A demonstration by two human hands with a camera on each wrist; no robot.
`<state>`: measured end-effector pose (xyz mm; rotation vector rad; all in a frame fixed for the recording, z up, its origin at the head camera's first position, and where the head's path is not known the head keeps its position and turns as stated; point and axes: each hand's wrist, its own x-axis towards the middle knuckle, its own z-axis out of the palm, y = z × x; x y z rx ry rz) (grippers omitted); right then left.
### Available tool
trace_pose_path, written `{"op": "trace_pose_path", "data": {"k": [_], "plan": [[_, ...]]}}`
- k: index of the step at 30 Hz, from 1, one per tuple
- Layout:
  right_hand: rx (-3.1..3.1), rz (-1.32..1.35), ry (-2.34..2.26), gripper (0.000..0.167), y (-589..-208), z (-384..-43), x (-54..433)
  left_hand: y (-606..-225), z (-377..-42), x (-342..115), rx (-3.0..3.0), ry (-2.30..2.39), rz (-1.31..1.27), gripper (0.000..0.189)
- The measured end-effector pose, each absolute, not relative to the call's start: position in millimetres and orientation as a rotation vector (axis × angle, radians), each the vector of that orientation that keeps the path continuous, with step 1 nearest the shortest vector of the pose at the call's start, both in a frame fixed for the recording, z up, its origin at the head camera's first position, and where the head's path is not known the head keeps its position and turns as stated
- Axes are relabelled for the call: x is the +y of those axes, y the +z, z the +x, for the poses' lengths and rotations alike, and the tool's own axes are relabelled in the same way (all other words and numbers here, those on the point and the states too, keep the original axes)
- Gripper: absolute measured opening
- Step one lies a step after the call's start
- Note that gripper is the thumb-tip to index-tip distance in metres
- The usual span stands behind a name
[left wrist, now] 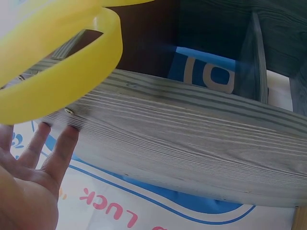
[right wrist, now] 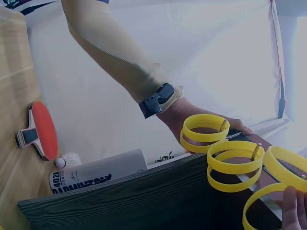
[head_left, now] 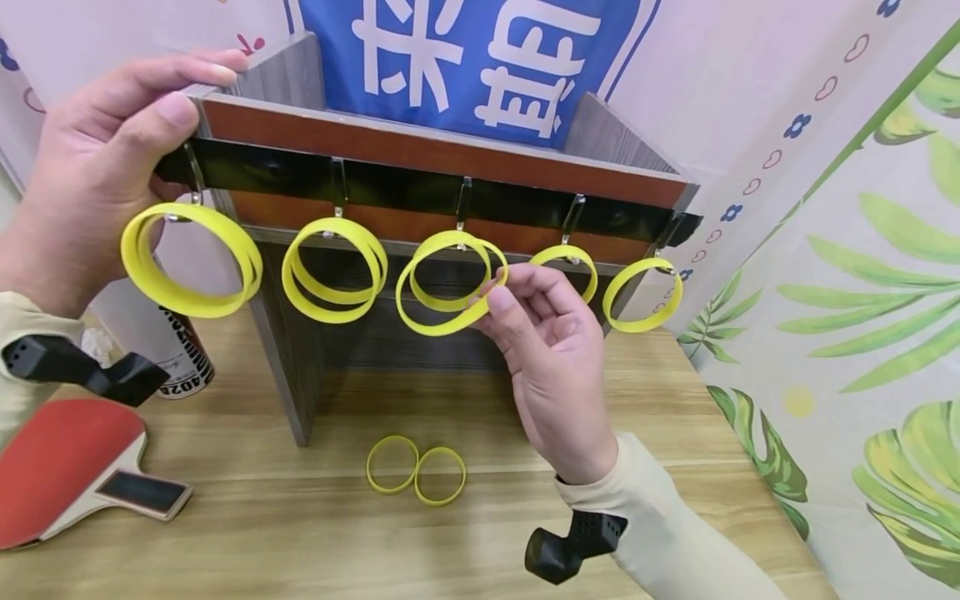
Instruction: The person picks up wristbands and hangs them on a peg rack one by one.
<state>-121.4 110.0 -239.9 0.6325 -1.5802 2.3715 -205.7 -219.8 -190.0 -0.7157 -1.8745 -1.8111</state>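
My right hand pinches a yellow silicone wristband between thumb and fingers at the middle hook. Behind it, another yellow band hangs from that hook, and the two overlap in the head view. My left hand grips the upper left corner of a grey wooden rack, thumb at the front; the left wrist view shows its fingertips against the side panel. Paired bands hang from the leftmost hook and another pair from the one beside it. Single bands hang from the two right-hand hooks.
Two more yellow bands lie side by side on the wooden table. A red table tennis paddle lies at the left, near a badminton tube. A shuttlecock sits by the tube. Printed cloth walls stand behind and right.
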Motion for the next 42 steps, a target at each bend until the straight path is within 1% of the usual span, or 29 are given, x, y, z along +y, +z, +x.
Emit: {"op": "trace_pose_path", "data": {"k": [8,16,23,27,35,42], "plan": [[-1.571,0.58,2.343,0.025,-241,-128,104,-191,-206,-220,-1.867,-1.821,-0.721,0.036],[-1.636,0.551,2.286,0.015,-244,-127,104,-191,-206,-220,-1.876,-1.787,-0.713,0.036],[-1.689,0.525,2.281,0.019,-248,-126,104,-191,-205,-219,-1.858,-1.811,-0.714,0.035],[-1.698,0.533,2.281,0.016,-250,-125,105,-190,-205,-219,-1.85,-1.823,-0.727,0.035],[-1.717,0.553,2.273,0.014,-254,-124,107,-190,-204,-218,-1.853,-1.836,-0.724,0.036],[-1.751,0.58,2.248,0.017,-258,-125,111,-190,-204,-218,-1.852,-1.826,-0.715,0.036]]}}
